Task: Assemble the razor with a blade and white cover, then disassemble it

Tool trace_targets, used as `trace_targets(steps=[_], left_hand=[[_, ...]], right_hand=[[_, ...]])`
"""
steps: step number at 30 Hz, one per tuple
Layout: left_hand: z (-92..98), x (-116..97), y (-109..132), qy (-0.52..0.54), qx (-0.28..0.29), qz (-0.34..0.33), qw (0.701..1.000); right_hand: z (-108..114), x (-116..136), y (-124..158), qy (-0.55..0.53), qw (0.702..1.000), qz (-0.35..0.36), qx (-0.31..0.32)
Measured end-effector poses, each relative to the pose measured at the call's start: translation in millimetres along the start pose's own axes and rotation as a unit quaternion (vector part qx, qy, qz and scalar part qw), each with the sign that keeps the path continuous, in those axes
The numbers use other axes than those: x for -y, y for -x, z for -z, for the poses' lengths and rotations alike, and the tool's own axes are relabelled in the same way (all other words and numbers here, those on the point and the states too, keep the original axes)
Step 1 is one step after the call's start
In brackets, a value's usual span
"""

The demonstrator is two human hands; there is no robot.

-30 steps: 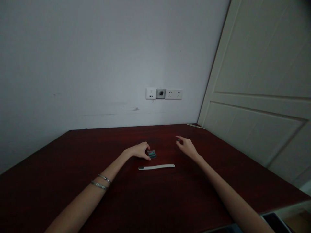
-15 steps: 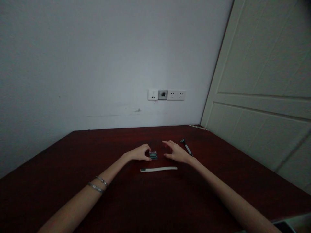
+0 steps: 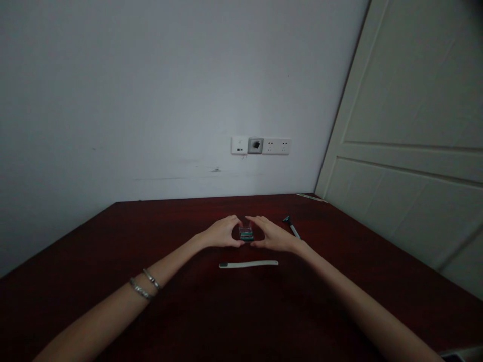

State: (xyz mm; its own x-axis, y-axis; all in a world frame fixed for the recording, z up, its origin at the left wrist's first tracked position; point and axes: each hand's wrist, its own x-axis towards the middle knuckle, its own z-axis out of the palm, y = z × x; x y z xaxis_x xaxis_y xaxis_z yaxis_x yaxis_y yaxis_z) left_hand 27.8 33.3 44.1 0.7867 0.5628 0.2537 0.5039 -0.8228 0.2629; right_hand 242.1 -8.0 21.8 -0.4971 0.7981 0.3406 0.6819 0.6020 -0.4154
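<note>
Teal-filled case [image 3: 246, 234] held by left hand [image 3: 223, 232], right hand [image 3: 274, 236] now drawn beside it, grip unclear

Left forearm [image 3: 105, 322]: slim, bare, two bracelets near the wrist
Near bracelet [image 3: 140, 289]: silver-coloured, broader band, textured look
Far bracelet [image 3: 151, 279]: silver-coloured, thinner, small dark spot
Left grip [image 3: 223, 233]: bare hand
Right grip [image 3: 274, 236]: bare hand
Right forearm [image 3: 358, 304]: slim, bare

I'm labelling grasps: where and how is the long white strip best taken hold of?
Probably pinch the white strip at mid-length, from above, thumb on its near edge: it is slim, lies lengthwise left to right, and nothing covers it.
</note>
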Motion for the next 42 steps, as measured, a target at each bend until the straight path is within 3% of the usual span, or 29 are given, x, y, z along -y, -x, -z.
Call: trace_targets(steps=[5, 8, 11, 14, 18, 22, 29, 42], left_hand=[[1.4, -12, 0, -0.014, 0.012, 0.012, 1.000], [1.5, -12, -2, -0.006, 0.006, 0.034, 0.999], [4.9, -7, -4, 0.005, 0.008, 0.041, 0.999], [9.1, -4, -7, 0.019, 0.056, 0.043, 0.997], [8.8, -8, -10, 0.029, 0.120, 0.037, 0.992], [1.4, -20, -15, 0.014, 0.168, 0.023, 0.985], [-15.3, -34, -17, 0.004, 0.203, 0.008, 0.979], [-28.8, -41, -10, -0.017, 0.197, -0.006, 0.980]], right_hand=[[18, 7, 1, -0.014, 1.000, 0.004, 0.006], [33, -3, 9, -0.036, 0.999, -0.020, 0.002], [53, -35, 28, -0.075, 0.996, -0.053, -0.017], [75, -79, 52, -0.083, 0.990, -0.109, -0.035], [92, -131, 78, -0.060, 0.981, -0.186, -0.014], [92, -157, 90, -0.043, 0.972, -0.232, -0.006], [85, -171, 97, -0.081, 0.963, -0.257, 0.024], [83, -178, 106, -0.097, 0.958, -0.271, 0.009]])
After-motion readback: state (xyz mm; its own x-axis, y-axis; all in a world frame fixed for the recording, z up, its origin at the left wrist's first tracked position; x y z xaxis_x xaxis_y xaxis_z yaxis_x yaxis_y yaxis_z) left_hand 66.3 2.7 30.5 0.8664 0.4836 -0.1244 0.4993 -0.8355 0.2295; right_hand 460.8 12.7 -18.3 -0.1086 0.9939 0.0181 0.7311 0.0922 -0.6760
